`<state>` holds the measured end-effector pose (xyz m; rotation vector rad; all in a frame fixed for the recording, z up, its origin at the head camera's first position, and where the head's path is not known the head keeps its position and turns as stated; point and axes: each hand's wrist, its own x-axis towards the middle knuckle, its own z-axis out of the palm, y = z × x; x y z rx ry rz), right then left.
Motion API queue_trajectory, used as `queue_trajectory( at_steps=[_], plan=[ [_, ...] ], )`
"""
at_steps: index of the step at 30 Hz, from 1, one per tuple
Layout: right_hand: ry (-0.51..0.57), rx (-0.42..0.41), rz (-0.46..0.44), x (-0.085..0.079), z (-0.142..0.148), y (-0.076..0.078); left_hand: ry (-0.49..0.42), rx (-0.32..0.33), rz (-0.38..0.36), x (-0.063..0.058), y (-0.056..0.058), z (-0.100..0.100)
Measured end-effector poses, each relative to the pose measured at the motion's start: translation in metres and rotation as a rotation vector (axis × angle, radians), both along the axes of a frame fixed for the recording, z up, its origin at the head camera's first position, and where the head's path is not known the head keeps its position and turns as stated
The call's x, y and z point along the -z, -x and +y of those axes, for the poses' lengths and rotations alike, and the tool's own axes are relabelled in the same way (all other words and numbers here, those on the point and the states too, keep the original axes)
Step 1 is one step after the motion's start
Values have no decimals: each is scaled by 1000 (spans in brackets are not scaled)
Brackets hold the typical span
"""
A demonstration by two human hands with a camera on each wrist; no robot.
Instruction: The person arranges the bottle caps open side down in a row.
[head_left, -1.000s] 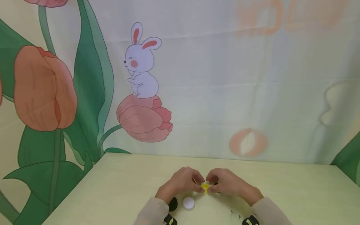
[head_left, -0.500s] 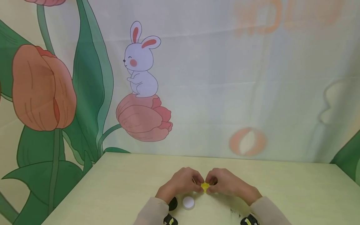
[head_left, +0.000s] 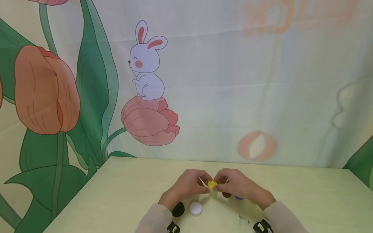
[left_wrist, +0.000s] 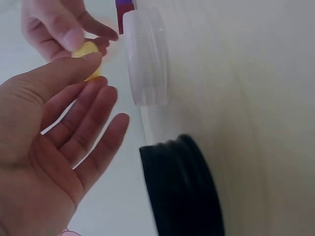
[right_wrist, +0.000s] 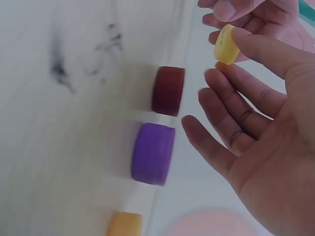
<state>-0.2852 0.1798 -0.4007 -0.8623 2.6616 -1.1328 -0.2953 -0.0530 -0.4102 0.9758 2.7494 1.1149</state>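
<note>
Both hands meet over the table at a small yellow bottle cap. My left hand pinches it from one side by thumb and forefinger. From the other side, my right hand pinches it the same way. Small markings show on the face of the yellow cap in the right wrist view. The remaining fingers of each hand are spread loosely. Under the left forearm are a white cap and a larger black cap, which the sleeve side partly covers.
Below the right hand sit a brown cap, a purple cap and an orange-yellow cap, in a row. Dark marks stain the pale table. A printed cloth with a rabbit and tulips hangs behind.
Both hands have risen slightly and moved away from me with the yellow cap between them. The brown and purple caps now show below the right hand.
</note>
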Motion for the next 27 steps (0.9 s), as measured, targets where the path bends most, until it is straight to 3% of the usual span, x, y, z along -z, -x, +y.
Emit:
queue_trajectory(
  at_steps=[6, 16, 23, 27],
  plan=[
    [60, 2, -61, -7, 1, -4, -14, -17, 63, -3, -3, 0],
    [76, 16, -63, -10, 4, -7, -67, -52, 145, -5, -5, -2],
    [86, 15, -66, -13, 4, -7, -85, -72, 142, -5, -5, -3],
    [88, 9, -23, -12, 5, -7, -85, -88, 122, -4, -4, -3]
  ],
)
